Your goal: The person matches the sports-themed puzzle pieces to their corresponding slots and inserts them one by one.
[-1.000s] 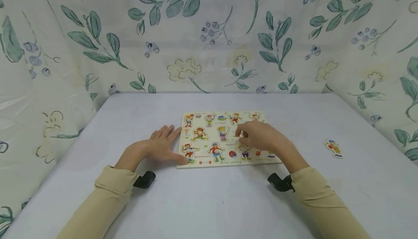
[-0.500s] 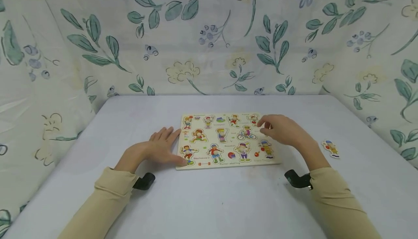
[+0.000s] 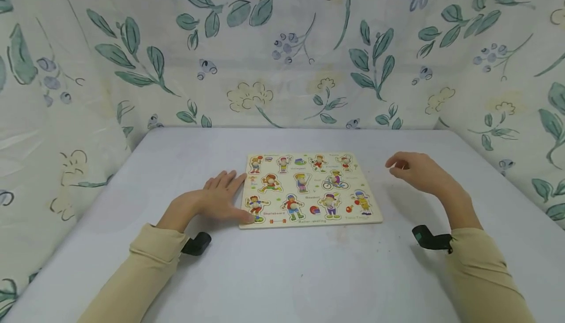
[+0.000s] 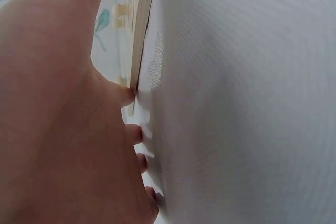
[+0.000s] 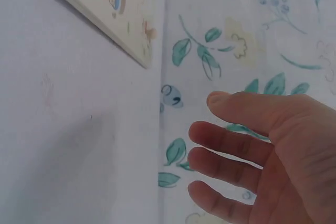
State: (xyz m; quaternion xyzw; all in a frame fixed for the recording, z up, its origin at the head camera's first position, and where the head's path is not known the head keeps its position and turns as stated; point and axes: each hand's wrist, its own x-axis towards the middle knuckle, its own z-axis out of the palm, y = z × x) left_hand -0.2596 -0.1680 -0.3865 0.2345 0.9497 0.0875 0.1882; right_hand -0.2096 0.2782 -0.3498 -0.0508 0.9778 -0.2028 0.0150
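Observation:
A pale wooden knob puzzle board lies flat on the table, with sports-figure pieces sitting in it; one on its right half shows a cyclist. My left hand rests at the board's left side, fingers spread and straight, thumb across the lower left corner. In the left wrist view, its fingertips are down by the board's edge. To the right of the board, above the table, hovers my right hand. The right wrist view shows its fingers loosely bent, holding nothing.
The white tabletop ends at a floral cloth backdrop that also runs along both sides. My right wrist now covers the spot where a loose figure piece lay. Black wrist cameras sit under both sleeves.
My right hand has moved off the board to the right, passing over its right edge, uncovering the cyclist and other pieces. The loose figure piece has become hidden behind my right wrist. My left hand stays put.

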